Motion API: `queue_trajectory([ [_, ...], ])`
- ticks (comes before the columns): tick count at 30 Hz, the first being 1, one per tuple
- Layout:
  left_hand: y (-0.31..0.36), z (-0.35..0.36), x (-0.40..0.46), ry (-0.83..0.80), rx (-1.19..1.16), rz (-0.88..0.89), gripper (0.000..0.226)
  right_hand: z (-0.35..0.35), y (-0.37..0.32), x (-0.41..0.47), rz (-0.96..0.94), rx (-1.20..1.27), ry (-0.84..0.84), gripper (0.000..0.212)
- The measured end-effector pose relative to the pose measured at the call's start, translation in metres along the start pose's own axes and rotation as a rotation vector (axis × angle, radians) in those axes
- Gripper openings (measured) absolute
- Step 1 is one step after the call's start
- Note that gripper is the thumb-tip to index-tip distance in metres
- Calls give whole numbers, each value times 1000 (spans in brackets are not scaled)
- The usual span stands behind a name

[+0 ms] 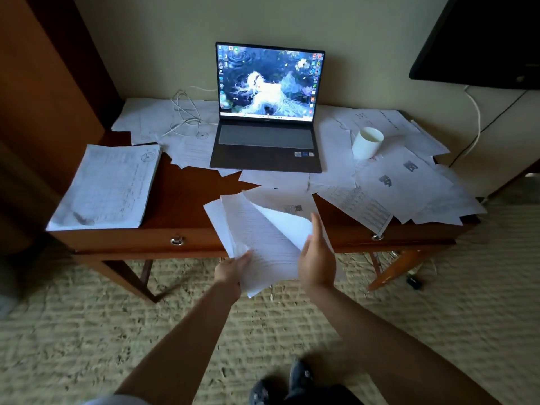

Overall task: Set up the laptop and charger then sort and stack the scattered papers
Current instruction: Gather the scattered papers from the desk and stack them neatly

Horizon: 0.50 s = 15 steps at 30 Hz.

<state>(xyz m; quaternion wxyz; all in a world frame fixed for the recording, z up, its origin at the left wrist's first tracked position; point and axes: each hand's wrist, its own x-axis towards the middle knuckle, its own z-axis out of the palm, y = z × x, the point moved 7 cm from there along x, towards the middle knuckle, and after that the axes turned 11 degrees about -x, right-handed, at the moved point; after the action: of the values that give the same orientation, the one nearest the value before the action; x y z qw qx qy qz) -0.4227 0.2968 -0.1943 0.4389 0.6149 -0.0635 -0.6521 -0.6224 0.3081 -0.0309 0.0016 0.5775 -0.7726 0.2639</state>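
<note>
The laptop (pixel 267 112) stands open at the back middle of the wooden desk (pixel 187 197), its screen lit. A white charger cable (pixel 187 115) lies coiled on papers to its left. A neat stack of papers (pixel 106 185) rests on the desk's left end. Loose sheets (pixel 409 182) cover the right side. In front of the desk edge I hold a fanned bundle of sheets (pixel 263 238). My left hand (pixel 232 270) pinches its lower left corner. My right hand (pixel 317 258) has straight fingers against a curling top sheet.
A white cup (pixel 366 143) stands on the papers right of the laptop. A dark screen (pixel 482 39) hangs on the wall at upper right, with cables (pixel 476 121) below it. A wooden cabinet (pixel 43 83) flanks the desk's left. Carpet lies below.
</note>
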Motion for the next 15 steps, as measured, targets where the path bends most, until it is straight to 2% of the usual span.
queue_trajectory([
  [2,4,-3,-2,24,-30,-5,91,4,-14,-5,-278,-77,-20,78],
  [3,10,0,-11,8,-39,0,88,11,-22,-12,-415,-76,-88,81],
  [5,17,7,-27,-28,-42,10,74,25,-34,-27,-598,-32,-278,73],
  [8,18,20,-40,-125,-191,-38,34,33,-41,-36,-563,5,-457,59],
  [12,16,28,-39,-203,-267,-46,31,30,-49,-32,-549,-158,-487,77],
  [15,22,26,-44,-174,-156,34,20,32,-43,-27,-529,-200,-538,73],
])
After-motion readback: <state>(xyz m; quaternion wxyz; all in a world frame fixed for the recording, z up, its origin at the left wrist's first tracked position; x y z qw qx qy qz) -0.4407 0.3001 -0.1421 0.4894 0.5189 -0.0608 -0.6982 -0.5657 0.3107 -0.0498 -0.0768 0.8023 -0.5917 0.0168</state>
